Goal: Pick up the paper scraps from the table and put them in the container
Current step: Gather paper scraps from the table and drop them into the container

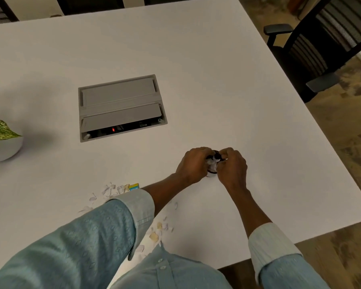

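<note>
Both hands meet over a small container (212, 174) with a white wall and dark rim, standing on the white table (217, 90). My left hand (193, 165) wraps its left side. My right hand (231, 166) pinches white paper scraps (212, 164) at its mouth. Loose white and yellowish paper scraps lie in two patches: one (108, 191) left of my left forearm, beside a small yellow-and-blue piece (133, 187), another (157, 232) near the front edge under my left sleeve. Most of the container is hidden by my fingers.
A grey recessed cable box (121, 107) with two flaps is set in the table's middle. A white pot with a green plant (0, 142) stands at the left edge. A black office chair (313, 53) is off the table's right side.
</note>
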Motion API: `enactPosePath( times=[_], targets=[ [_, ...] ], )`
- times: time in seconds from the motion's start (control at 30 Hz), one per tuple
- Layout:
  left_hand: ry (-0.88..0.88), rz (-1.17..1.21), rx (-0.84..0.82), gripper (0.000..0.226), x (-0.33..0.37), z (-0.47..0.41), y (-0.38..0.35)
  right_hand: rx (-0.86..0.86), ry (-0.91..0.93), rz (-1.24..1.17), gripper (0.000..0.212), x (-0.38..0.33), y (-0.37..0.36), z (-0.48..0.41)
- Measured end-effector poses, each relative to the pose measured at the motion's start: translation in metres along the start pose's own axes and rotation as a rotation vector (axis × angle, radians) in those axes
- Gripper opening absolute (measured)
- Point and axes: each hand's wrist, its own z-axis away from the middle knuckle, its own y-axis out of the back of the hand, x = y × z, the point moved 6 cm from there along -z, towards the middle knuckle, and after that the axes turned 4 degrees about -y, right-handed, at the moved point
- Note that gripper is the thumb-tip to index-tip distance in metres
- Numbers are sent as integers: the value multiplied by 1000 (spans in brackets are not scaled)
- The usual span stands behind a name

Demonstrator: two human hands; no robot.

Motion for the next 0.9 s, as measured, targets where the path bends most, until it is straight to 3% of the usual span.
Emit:
enactPosePath(
  times=[0.13, 0.33, 0.47, 0.6, 0.77, 0.9],
  targets=[
    [98, -61, -28, 35, -29, 21, 2, -6, 81, -50, 27, -5, -13, 21],
    [312, -231, -95, 51, -100, 108, -2, -307, 233, -49, 23, -3, -75, 66],
    [407, -343, -225, 91, -132, 173, -16, -516, 263, 135, 54, 1, -118, 85],
    [371, -485, -270, 127, -154, 219, -19, -607, 221, 308, 97, 6, -147, 92],
    [376, -516, -285, 132, -171, 230, -14, -630, 215, 354, 127, 5, -168, 101],
    [404, -448, -299, 126, -175, 223, -13, -618, 252, 394, 123, 2, -179, 104]
  ],
)
